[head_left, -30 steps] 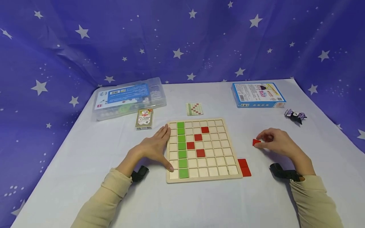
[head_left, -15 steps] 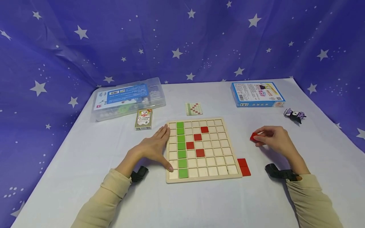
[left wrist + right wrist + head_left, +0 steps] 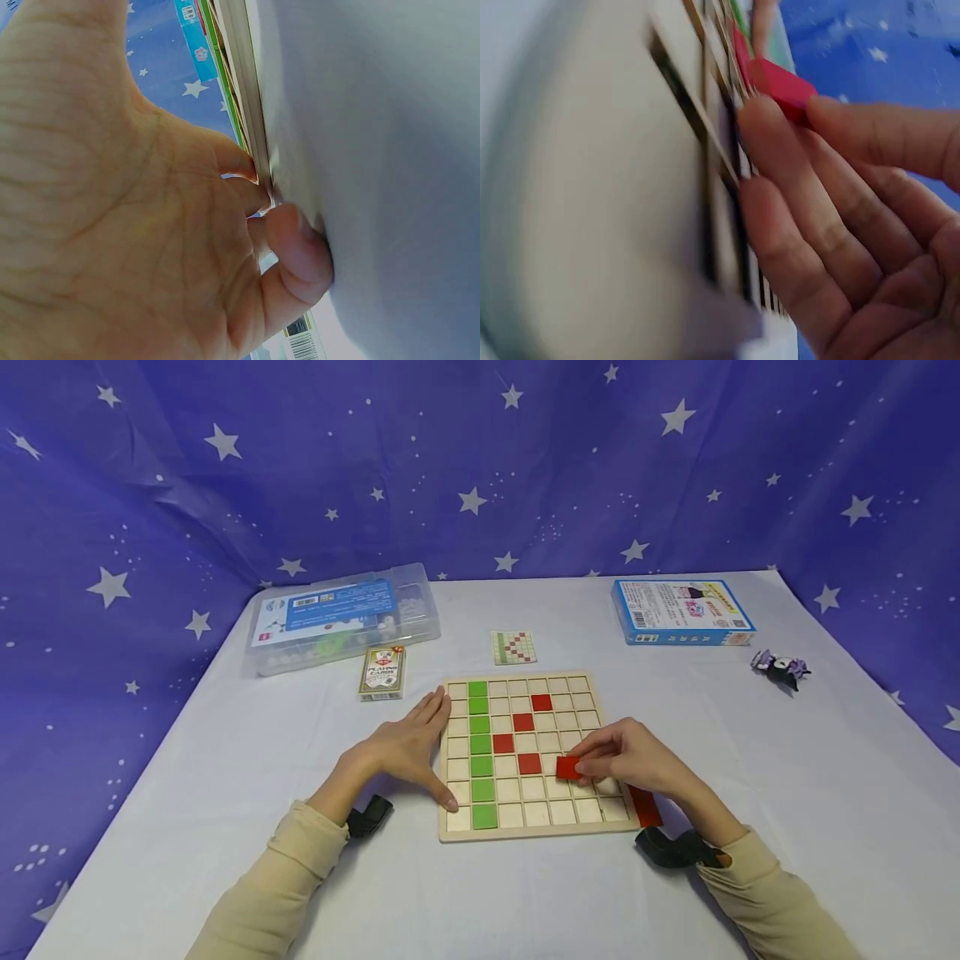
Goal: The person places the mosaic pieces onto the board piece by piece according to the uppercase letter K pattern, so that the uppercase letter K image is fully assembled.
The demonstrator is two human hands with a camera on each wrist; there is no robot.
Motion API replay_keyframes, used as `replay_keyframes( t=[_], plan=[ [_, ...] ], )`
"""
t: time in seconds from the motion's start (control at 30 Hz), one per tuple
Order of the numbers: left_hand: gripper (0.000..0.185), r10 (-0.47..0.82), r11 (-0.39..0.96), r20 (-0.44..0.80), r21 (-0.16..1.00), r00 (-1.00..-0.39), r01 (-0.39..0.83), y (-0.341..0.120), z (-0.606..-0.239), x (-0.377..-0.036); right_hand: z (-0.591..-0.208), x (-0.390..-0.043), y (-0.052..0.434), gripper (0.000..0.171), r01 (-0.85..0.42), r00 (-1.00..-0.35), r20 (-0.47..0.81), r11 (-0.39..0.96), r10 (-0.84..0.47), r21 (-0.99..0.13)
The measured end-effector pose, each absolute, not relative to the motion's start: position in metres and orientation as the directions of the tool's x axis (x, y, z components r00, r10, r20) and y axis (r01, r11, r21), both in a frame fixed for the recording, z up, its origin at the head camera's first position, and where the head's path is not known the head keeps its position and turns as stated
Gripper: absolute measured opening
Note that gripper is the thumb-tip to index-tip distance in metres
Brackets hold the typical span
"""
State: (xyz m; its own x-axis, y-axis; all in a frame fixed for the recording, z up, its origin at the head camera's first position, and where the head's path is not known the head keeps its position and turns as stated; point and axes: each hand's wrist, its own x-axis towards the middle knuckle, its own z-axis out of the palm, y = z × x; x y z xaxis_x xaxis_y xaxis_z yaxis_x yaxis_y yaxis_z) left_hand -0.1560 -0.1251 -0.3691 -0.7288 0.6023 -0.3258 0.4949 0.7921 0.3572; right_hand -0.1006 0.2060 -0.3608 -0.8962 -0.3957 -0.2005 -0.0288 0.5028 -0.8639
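A wooden grid board (image 3: 577,681) lies in the middle of the white table, with a column of green tiles (image 3: 479,746) and several red tiles (image 3: 522,722) set in it. My right hand (image 3: 626,757) hovers over the board's lower right part and pinches a red tile (image 3: 567,767) (image 3: 784,84) between thumb and fingers. My left hand (image 3: 408,747) lies flat with straight fingers against the board's left edge (image 3: 251,112), thumb on the cloth. Two more red tiles (image 3: 645,807) lie by the board's right edge, partly hidden by my right wrist.
A clear plastic box (image 3: 341,618) and a playing card pack (image 3: 382,672) sit at the back left. A small pattern card (image 3: 513,647) lies behind the board. A blue box (image 3: 682,611) and a small dark figure (image 3: 782,668) are at the back right.
My right hand has carried the red tile leftward from the table's right side to above the board. The left hand has stayed in place.
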Motion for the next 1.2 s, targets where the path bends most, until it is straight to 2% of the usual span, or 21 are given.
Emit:
replay_keyframes(
  t=[0.17,0.37,0.6,0.83,1.2],
  plan=[
    [0.146,0.602,0.792,-0.328,0.356,-0.728,0.495,-0.125,-0.369,-0.155,-0.363,-0.097,0.187,0.014,-0.126,-0.910,-0.149,0.600,-0.388,-0.790],
    [0.146,0.606,0.789,-0.327,0.358,-0.725,0.499,-0.125,-0.369,-0.156,-0.367,-0.093,0.182,0.004,-0.236,-0.897,-0.091,0.643,-0.432,-0.728],
    [0.146,0.602,0.793,-0.331,0.351,-0.727,0.498,-0.125,-0.370,-0.157,-0.371,-0.093,0.180,0.010,-0.331,-0.893,0.004,0.652,-0.449,-0.682],
    [0.146,0.595,0.799,-0.333,0.344,-0.731,0.493,-0.125,-0.371,-0.158,-0.370,-0.094,0.176,0.019,-0.316,-0.903,-0.012,0.684,-0.429,-0.657],
    [0.147,0.590,0.803,-0.340,0.344,-0.733,0.486,-0.124,-0.371,-0.158,-0.369,-0.095,0.188,0.012,-0.339,-0.862,-0.050,0.647,-0.504,-0.683]
  ],
)
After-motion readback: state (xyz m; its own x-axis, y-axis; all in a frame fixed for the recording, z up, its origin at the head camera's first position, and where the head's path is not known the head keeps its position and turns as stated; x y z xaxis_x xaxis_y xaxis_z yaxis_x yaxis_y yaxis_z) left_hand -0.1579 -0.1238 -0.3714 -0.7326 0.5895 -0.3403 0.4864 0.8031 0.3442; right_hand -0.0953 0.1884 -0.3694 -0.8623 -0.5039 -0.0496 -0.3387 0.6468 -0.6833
